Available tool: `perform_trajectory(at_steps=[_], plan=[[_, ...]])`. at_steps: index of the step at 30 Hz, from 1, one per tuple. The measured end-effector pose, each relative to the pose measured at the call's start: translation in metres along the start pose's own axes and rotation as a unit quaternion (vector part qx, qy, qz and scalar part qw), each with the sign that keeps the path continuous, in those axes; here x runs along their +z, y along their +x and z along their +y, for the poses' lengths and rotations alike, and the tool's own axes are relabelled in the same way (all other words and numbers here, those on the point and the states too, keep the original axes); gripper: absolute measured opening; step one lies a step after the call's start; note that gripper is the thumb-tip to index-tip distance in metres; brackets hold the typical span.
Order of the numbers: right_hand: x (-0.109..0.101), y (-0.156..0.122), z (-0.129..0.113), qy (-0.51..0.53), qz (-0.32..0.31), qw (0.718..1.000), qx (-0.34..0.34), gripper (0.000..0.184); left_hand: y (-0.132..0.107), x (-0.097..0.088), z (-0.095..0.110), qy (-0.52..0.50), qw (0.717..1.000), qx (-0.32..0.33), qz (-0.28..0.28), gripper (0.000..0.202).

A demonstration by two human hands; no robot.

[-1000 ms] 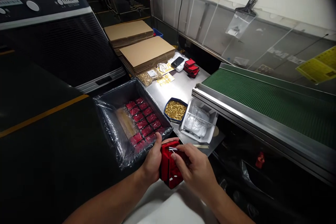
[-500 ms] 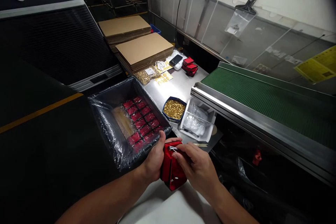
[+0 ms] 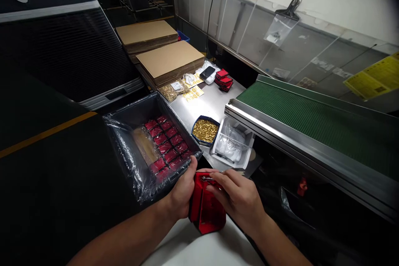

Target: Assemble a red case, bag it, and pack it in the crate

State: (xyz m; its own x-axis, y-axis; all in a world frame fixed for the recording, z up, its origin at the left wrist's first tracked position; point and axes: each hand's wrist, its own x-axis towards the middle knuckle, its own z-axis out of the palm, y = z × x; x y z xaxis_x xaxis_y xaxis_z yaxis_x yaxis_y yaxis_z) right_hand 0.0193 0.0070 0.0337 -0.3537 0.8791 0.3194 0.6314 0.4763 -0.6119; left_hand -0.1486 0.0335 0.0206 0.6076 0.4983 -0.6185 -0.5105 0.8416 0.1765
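In front of my lap, my left hand (image 3: 183, 189) is wrapped round the side of a red case (image 3: 213, 214) with a black edge, its thumb up along the left. The case's red inside faces up toward me. My right hand (image 3: 241, 195) reaches over the case's upper right, fingers bent in a pinch. Under the fingertips are thin silver metal pieces (image 3: 206, 178), lying at the case's top end. Their exact kind is too small to tell. My right fingers partly hide them and the case's right side.
Left stands a plastic-lined grey bin (image 3: 124, 153) with several wrapped red cases (image 3: 168, 141). On the metal table are a tray of gold-coloured bits (image 3: 205, 130), a white bin of plastic bags (image 3: 232, 143), stacked red cases (image 3: 223, 80) and cardboard (image 3: 170, 60). A green conveyor (image 3: 296, 120) runs right.
The red case sits slightly lower and shows more of its inside. My right hand has shifted a little right and down, still at the silver pieces. The whole view has moved slightly.
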Motion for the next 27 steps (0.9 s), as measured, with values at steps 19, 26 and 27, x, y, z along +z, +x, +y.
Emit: perform_trajectory(at_steps=[19,26,27], plan=[[-0.011,-0.018,-0.003,0.087,0.106,0.991,0.009,0.027,0.000,0.005,-0.001,-0.026,0.996,-0.072,-0.043,0.079],[0.005,-0.020,-0.029,0.181,0.134,0.969,-0.097,0.029,0.004,0.008,-0.001,-0.085,0.993,-0.077,-0.033,0.084],[0.008,-0.019,-0.031,0.199,0.143,0.965,-0.092,0.028,0.006,0.009,-0.002,-0.083,0.993,-0.072,-0.031,0.082]])
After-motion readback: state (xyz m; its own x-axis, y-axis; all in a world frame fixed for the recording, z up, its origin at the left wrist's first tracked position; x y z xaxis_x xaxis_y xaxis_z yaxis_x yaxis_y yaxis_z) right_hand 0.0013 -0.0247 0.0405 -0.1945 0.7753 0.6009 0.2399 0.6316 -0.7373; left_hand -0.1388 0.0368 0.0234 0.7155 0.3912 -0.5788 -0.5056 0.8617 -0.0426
